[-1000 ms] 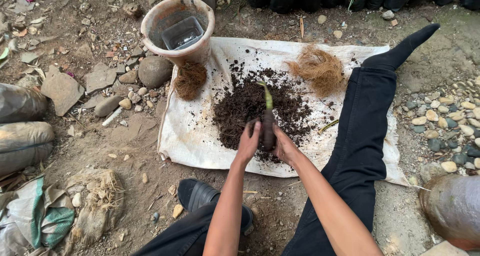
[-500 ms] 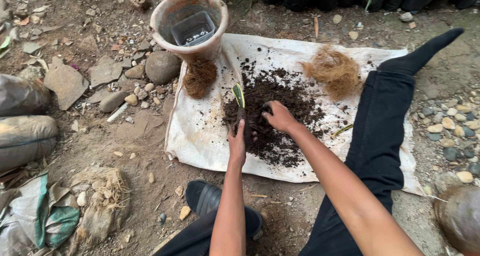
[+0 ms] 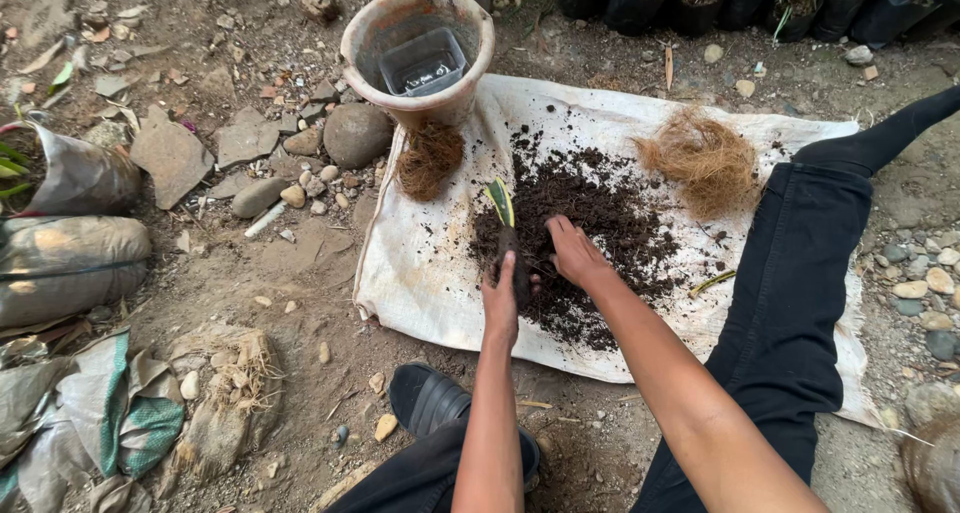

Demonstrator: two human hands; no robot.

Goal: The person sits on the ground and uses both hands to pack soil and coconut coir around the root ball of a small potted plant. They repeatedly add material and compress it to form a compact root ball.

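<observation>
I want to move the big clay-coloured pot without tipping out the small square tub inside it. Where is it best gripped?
Probably the pot is best taken by its thick rolled rim, from above, one hand on each side. It stands upright with its mouth open to the top, and the rim flares wider than the body. The square tub sits low inside, so fingers over the rim should clear it.

One head-worn camera looks steeply down, close above a white sack [image 3: 420, 273] spread on the ground

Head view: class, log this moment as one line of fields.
left hand: holds small green-leafed plant | right hand: in dark loose soil | under: white woven cloth | nearby: terracotta-coloured round pot
</observation>
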